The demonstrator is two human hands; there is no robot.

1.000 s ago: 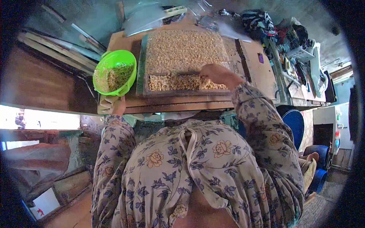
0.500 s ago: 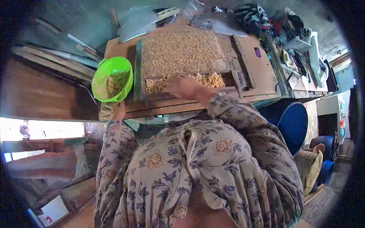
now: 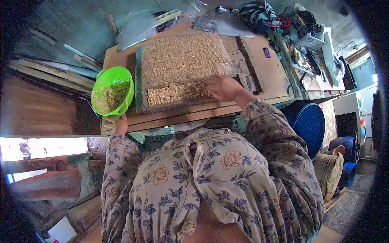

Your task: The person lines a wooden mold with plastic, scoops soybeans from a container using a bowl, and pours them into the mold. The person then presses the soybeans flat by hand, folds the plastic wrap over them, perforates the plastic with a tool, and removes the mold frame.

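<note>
A bright green bowl (image 3: 129, 101) holding a pale and greenish crumbly mixture tilts at the table's left front. My left hand (image 3: 121, 125) is at its lower edge, gripping it from below, with the fingers partly hidden. My right hand (image 3: 223, 88) rests palm down, fingers slightly bent and apart, at the right end of a narrow strip of golden crumbly mixture (image 3: 176, 93). That strip lies inside a wooden frame (image 3: 162, 106). Behind it spreads a large flat slab of the same-looking mixture (image 3: 184, 54), with what looks like clear film at its right edge.
Dark wooden bars (image 3: 249, 60) stand right of the slab. A small purple item (image 3: 266, 52) lies farther right on the board. Clutter and a white basket (image 3: 310, 41) fill the back right. Blue barrels (image 3: 312, 125) stand below the table's right side; planks (image 3: 52, 75) lie at left.
My right hand has slid right along the strip, uncovering its flattened left and middle parts. My left hand stays at the bowl. The whole view has shifted slightly.
</note>
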